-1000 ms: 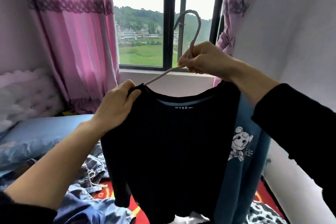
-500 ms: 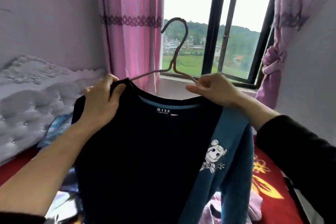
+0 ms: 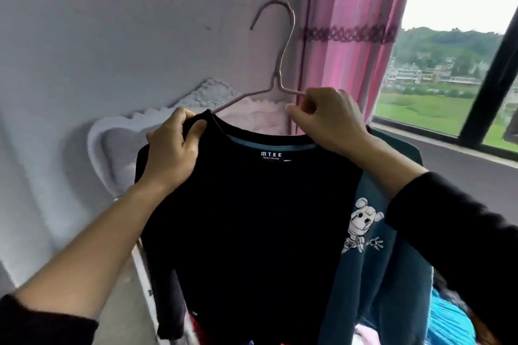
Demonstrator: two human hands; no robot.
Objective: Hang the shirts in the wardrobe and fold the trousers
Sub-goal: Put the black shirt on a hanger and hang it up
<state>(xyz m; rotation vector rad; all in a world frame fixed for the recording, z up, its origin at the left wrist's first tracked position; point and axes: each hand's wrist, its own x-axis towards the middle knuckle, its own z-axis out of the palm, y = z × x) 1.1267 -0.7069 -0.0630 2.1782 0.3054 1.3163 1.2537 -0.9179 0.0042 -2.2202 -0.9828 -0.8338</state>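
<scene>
Head view swings off the window (image 3: 448, 78); left hand (image 3: 173, 148) pinches the shirt (image 3: 246, 218), right hand (image 3: 328, 117) grips the hanger (image 3: 275, 82), wardrobe-bound, I reckon.

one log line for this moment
left hand grips black shirt shoulder | right hand grips hanger | shirt not yet hung

Shirt (image 3: 252, 218) matt black cloth; hanger (image 3: 283, 56) smooth pinkish wire.

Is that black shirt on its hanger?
Partly on: the hanger enters the shirt at its collar by the left hand; the right hand hides the other side.
</scene>
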